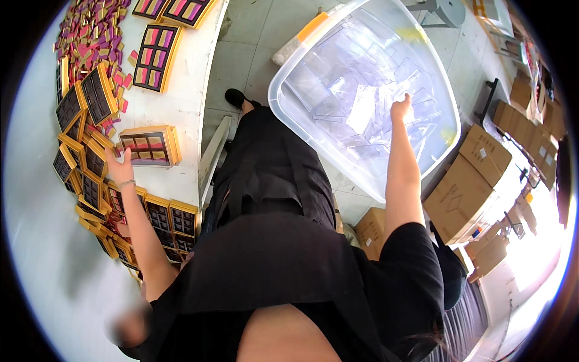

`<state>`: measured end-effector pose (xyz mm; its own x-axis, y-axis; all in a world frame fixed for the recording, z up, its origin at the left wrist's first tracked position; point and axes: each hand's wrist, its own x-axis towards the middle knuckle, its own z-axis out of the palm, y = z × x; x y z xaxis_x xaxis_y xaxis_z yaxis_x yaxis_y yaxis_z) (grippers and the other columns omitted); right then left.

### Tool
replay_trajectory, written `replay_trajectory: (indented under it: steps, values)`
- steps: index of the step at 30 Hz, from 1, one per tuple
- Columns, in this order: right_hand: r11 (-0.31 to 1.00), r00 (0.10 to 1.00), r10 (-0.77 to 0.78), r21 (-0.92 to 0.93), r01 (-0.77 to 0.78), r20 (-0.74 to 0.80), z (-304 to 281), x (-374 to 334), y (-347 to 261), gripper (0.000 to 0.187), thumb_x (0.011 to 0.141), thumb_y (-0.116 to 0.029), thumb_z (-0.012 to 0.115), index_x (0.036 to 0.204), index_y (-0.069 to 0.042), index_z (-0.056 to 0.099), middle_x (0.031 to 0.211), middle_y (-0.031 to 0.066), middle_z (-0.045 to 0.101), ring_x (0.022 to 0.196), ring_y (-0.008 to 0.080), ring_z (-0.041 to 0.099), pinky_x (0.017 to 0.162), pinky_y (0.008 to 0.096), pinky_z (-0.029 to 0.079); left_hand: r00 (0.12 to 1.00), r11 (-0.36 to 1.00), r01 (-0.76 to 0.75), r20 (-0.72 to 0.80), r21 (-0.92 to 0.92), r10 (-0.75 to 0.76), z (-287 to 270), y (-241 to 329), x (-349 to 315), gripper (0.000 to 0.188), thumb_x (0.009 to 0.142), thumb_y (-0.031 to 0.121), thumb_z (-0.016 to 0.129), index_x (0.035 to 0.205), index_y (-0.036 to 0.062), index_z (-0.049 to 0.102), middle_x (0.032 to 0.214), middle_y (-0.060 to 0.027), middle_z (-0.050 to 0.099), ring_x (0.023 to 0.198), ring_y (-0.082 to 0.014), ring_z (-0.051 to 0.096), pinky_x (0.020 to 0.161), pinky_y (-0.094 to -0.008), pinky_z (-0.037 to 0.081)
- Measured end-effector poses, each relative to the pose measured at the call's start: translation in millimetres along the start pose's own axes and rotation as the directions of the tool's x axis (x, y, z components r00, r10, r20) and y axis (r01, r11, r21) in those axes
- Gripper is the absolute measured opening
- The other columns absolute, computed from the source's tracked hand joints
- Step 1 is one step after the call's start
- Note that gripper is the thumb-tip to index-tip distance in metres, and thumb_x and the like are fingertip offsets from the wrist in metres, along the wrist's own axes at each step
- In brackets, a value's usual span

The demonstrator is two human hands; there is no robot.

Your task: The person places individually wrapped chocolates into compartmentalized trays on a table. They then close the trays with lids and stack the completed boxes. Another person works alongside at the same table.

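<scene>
Clear bin [443, 90] is cropped up top; left of it, far trays [192, 11] cut off; down-left, dark shape [129, 326] blurred.

A white surface [190, 108] carries a palette stack [151, 146] by the left grip [120, 166], loose pink and purple pieces [90, 30] and filled palettes [158, 57] beyond it, gold-edged dark trays [92, 190] heaped to its left

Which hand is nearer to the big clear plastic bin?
Right. The right hand is over the clear plastic pieces in the bin; the left hand is well outside it, over the white table, beside gold-edged palettes.
</scene>
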<state>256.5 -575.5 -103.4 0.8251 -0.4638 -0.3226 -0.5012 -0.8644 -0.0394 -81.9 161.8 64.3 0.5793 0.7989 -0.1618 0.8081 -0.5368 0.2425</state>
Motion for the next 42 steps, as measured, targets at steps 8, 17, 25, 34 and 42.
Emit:
replay_trajectory:
  steps: [8,17,25,34,42]
  values:
    - [0.312,0.636,-0.671,0.923,-0.223,0.381,-214.1,-132.6,-74.9,0.073,0.079,0.008,0.055,0.147,-0.002,0.029,0.128,0.0314,0.052,0.099,0.0378,0.066,0.068,0.0401,0.061,0.878,0.495,0.002,0.238,-0.869,0.415,40.9,291.1,-115.5,0.078,0.079,0.003,0.073,0.145,0.0030,0.032,0.142,-0.0147,0.043,0.127,-0.0237,0.047,0.096,-0.0353,0.046]
    - [0.090,0.021,-0.981,0.363,0.927,0.191,-184.9,-269.4,-269.8,0.092,0.066,-0.023,0.081,0.145,-0.010,0.036,0.140,0.0226,0.040,0.125,0.0412,0.041,0.093,0.0517,0.045,0.826,0.197,0.474,0.511,-0.858,0.238,11.8,258.7,-78.3,0.043,0.088,0.008,0.066,0.128,0.0023,0.053,0.091,-0.0106,0.069,0.075,-0.0175,0.069,0.066,-0.0275,0.057]
    - [-0.087,-0.095,-0.995,0.168,0.982,0.041,-118.1,-247.4,-394.1,0.118,0.054,-0.037,0.088,0.149,-0.011,0.023,0.140,0.0163,0.034,0.128,0.0407,0.033,0.099,0.0476,0.043,0.960,0.879,-0.223,-0.249,-0.422,0.124,31.0,194.8,23.6,0.092,0.071,0.028,0.082,0.144,0.0043,0.031,0.132,-0.0179,0.047,0.127,-0.0305,0.042,0.102,-0.0525,0.039]
    - [-0.240,-0.249,-0.967,0.138,0.961,0.046,-77.5,-274.9,-444.6,0.113,0.053,-0.035,0.089,0.146,-0.013,0.030,0.141,0.0156,0.034,0.131,0.0383,0.032,0.098,0.0448,0.046,0.921,0.931,-0.365,0.143,-0.014,0.363,62.0,153.0,60.2,0.130,0.049,0.033,0.092,0.150,0.0093,0.013,0.148,-0.0160,0.029,0.139,-0.0355,0.024,0.109,-0.0640,0.019]
    - [-0.284,-0.298,-0.946,0.120,0.951,0.128,-42.3,-291.0,-476.1,0.114,0.050,-0.037,0.089,0.146,-0.017,0.031,0.140,0.0144,0.036,0.130,0.0367,0.034,0.103,0.0470,0.041,0.972,0.784,-0.065,0.140,-0.617,0.191,51.9,102.8,53.8,0.086,0.083,0.009,0.069,0.148,-0.0006,0.014,0.141,-0.0220,0.043,0.128,-0.0307,0.048,0.103,-0.0383,0.043]
